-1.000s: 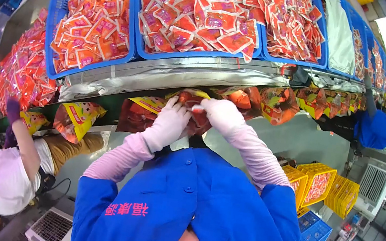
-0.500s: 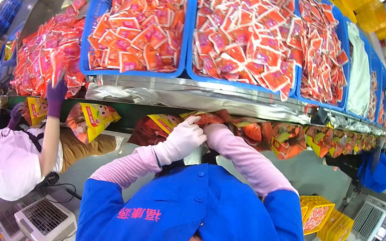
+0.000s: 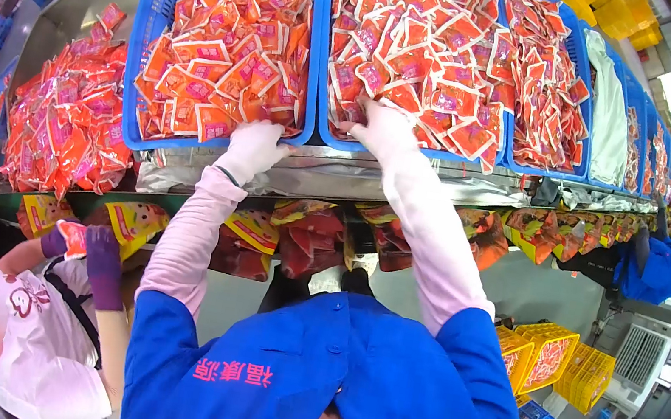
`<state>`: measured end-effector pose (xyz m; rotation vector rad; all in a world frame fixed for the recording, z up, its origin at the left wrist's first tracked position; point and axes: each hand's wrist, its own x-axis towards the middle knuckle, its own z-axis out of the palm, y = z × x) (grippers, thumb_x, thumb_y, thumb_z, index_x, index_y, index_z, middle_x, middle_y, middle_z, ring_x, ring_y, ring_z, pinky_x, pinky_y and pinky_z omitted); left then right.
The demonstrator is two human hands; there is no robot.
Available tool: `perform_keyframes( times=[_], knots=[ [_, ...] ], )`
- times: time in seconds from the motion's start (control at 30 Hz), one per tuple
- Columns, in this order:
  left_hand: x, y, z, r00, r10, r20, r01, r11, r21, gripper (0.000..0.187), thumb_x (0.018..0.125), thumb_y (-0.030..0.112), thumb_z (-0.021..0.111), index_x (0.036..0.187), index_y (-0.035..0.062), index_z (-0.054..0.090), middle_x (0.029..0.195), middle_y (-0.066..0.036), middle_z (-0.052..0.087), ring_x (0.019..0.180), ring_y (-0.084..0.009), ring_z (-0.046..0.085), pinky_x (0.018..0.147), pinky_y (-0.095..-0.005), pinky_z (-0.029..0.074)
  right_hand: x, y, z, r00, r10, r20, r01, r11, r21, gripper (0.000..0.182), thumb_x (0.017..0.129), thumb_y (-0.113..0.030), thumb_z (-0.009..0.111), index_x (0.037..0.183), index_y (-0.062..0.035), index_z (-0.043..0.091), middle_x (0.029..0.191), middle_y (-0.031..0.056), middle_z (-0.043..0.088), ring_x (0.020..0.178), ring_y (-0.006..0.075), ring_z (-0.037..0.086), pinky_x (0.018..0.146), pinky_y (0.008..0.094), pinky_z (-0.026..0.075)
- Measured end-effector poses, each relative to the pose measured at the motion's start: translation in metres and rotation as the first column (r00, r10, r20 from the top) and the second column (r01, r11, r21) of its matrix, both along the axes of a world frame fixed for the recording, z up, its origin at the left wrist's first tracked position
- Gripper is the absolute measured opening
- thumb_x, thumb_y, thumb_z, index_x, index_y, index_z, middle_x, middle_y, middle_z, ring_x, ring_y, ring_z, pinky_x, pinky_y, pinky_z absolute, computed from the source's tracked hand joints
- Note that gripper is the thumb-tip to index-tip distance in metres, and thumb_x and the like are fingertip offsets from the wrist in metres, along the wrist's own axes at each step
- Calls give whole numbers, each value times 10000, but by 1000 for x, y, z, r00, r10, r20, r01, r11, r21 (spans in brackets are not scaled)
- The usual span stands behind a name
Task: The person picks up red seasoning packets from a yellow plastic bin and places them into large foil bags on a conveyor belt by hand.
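Observation:
My left hand [image 3: 254,151], in a white glove, is at the front rim of a blue basket [image 3: 141,54] heaped with small red-and-white packets [image 3: 231,66]. Its thumb stands apart and its fingertips touch the nearest packets. Over the front rim of the neighbouring blue basket [image 3: 317,53] reaches my right hand [image 3: 386,133], also white-gloved. The fingers are spread against the red packets [image 3: 411,66] there; no packet is visibly lifted. Below my forearms, open red-and-yellow bags [image 3: 310,236] stand in a row along the conveyor.
At left, a co-worker's purple-gloved hands [image 3: 103,263] hold a red-and-white packet [image 3: 72,239] beside the bags. A loose pile of red packets [image 3: 73,121] lies on the metal table. Yellow crates [image 3: 551,355] stand behind on the right, near another worker in blue [image 3: 649,269].
Both my hands have left the bag at the conveyor and moved up to the baskets, left hand to the left one, right hand to the middle one. The co-worker's raised hand has come down to the bags.

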<state>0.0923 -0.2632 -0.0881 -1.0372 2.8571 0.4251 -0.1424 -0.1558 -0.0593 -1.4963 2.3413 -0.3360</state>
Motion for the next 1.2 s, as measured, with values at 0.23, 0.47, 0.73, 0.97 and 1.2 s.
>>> perform_keyframes(
  times=[0.23,0.47,0.73,0.97,1.2],
  knots=[
    [18,37,64,716,386,-582,-56,863,503,183,833,-31,597,994,-3,678,945,-156,704,924,-267,699,819,-331,533,-46,48,35,949,-89,302,166,957,-238,329,868,-310,676,1056,-40,684,889,185,705,858,309,692,819,388,532],
    [-15,210,28,879,-210,-428,309,934,177,189,759,74,656,948,62,665,1019,-101,683,940,-273,664,862,-373,524,17,169,73,463,106,880,-1,993,-119,324,918,-162,643,1230,-72,651,1030,66,733,931,170,681,830,318,526],
    [24,203,-1,834,-551,28,549,825,-133,95,737,171,607,717,111,678,715,-73,650,794,-238,657,1033,-416,426,107,140,-168,810,537,234,-559,590,582,310,896,-252,567,1068,-69,749,1013,130,747,948,310,722,824,431,558],
    [16,140,55,779,-311,-544,407,912,61,106,737,197,701,686,130,637,732,-83,618,752,-291,608,757,-431,468,88,73,-4,759,480,440,-650,516,558,285,832,-335,668,981,-116,775,992,178,733,949,314,711,841,428,550],
    [-22,-46,-11,967,98,234,-2,925,-380,262,848,297,692,1042,126,730,1039,-60,723,1061,-236,657,895,-438,444,-30,9,-17,813,-70,-579,-79,970,-229,203,863,-216,633,1029,-100,647,865,146,678,831,314,692,749,477,549]
  ],
)
